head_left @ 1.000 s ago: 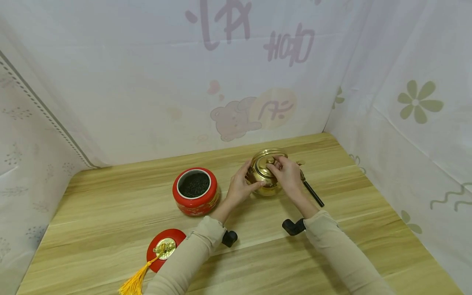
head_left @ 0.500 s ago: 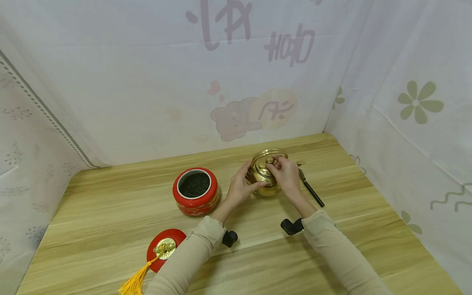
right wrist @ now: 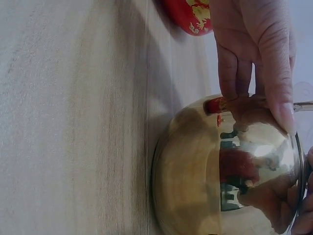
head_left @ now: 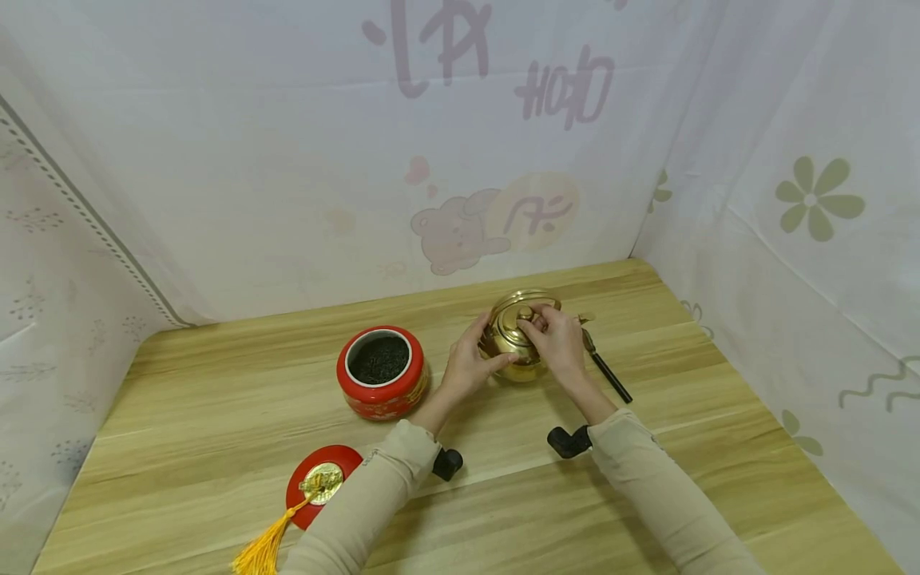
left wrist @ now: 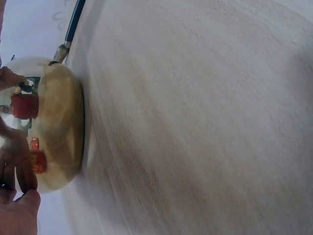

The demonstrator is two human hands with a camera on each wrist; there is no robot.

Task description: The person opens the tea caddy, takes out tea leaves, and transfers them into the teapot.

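Observation:
A shiny brass teapot [head_left: 519, 359] stands at the back right of the table. Its lid [head_left: 509, 326] sits on the mouth, topped by a round knob [head_left: 525, 312]. My left hand [head_left: 469, 364] grips the pot's left side, thumb in front and fingers round the back. The right wrist view shows that left hand [right wrist: 259, 49] with its thumb up by the pot's rim. My right hand [head_left: 563, 343] pinches the lid's knob from the right; its fingers [right wrist: 305, 210] only partly show at the edge of the right wrist view.
Left of the pot, an open red jar [head_left: 381, 399] holds dark loose tea leaves [head_left: 378, 358]. Its red lid [head_left: 302, 511] with a yellow tassel [head_left: 262, 549] lies near my left sleeve. A black rod [head_left: 612, 378] with a brass end lies right of the pot. Printed cloth [head_left: 287, 160] hangs behind.
My right hand has shifted very slightly to the left, with its fingers still at the lid's knob. My left hand and the teapot stay where they were.

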